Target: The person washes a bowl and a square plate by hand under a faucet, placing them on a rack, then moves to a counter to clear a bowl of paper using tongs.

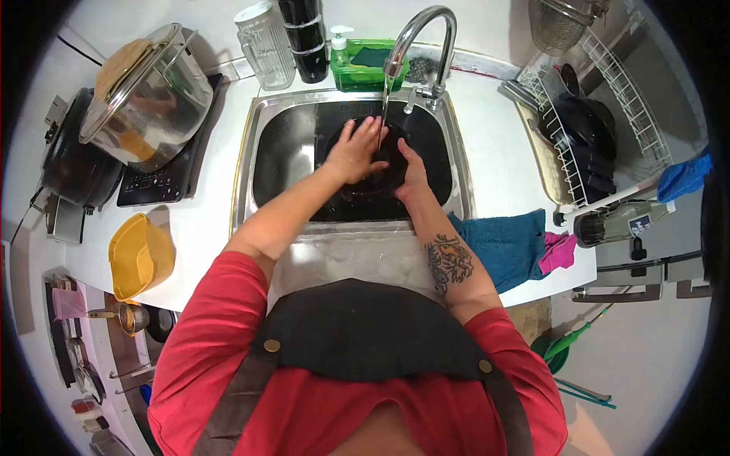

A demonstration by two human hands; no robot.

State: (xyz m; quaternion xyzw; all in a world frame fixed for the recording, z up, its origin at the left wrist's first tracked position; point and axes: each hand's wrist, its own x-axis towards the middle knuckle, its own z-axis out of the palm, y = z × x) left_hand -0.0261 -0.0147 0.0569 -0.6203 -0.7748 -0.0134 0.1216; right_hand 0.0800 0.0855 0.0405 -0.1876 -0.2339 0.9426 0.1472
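Note:
Under the running tap (420,53), a round black dish (391,173) is held inside the steel sink (285,163). Whether it is a plate or a shallow bowl is hard to tell against the dark basin. My left hand (356,154) lies on its inner face with fingers outstretched, and the stream falls beside the fingertips. My right hand (411,172) grips the dish at its right edge, thumb up; the other fingers are mostly hidden beneath it.
Behind the sink stand a green caddy (365,76) with a soap pump and a glass pitcher (266,49). A dish rack (582,144) holds black dishes at right. A blue towel (502,247) lies right of the sink. Left are a yellow tub (141,257) and a large pot (156,99).

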